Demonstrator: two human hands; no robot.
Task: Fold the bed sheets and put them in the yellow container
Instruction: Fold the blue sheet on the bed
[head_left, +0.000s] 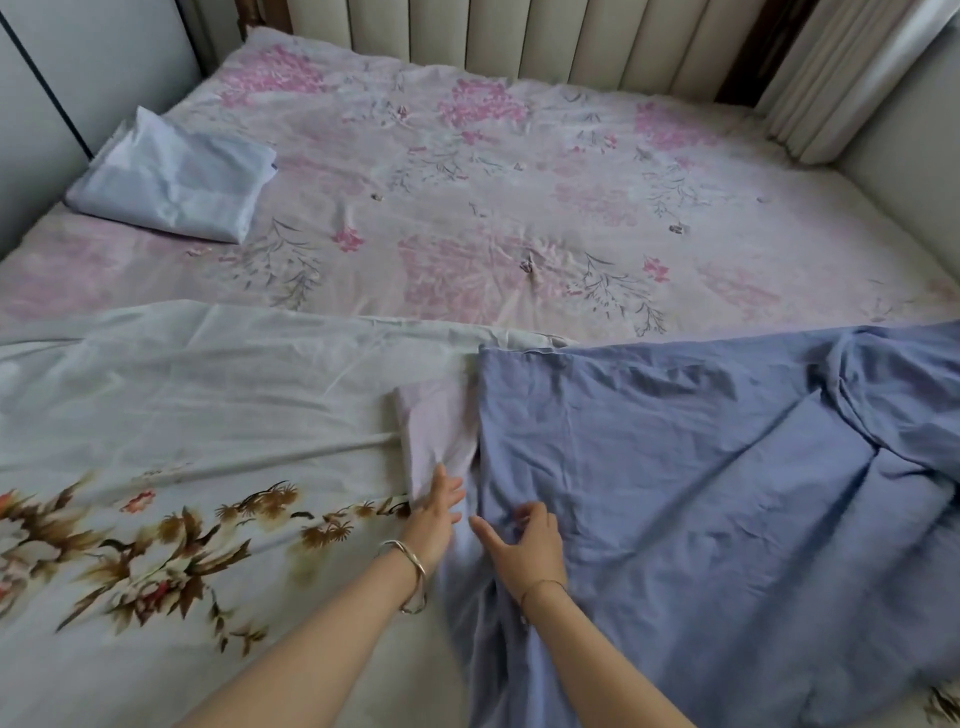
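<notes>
A blue sheet (701, 467) lies crumpled over the near right part of the bed. Beside it on the left spreads a pale sheet with brown and red flowers (182, 441). A small lilac fold of cloth (439, 421) shows between the two. My left hand (434, 512) rests with straight fingers on the edge of that fold and the floral sheet. My right hand (522, 543) lies on the blue sheet near its left edge, fingers curled into the cloth and thumb spread out. A folded light-blue sheet (171, 179) sits at the far left. No yellow container is in view.
The bed (519, 197) is covered with a pink-flowered sheet. A padded headboard (519, 41) stands at the back, grey panels on the left wall, and a padded side rail (904, 156) on the right.
</notes>
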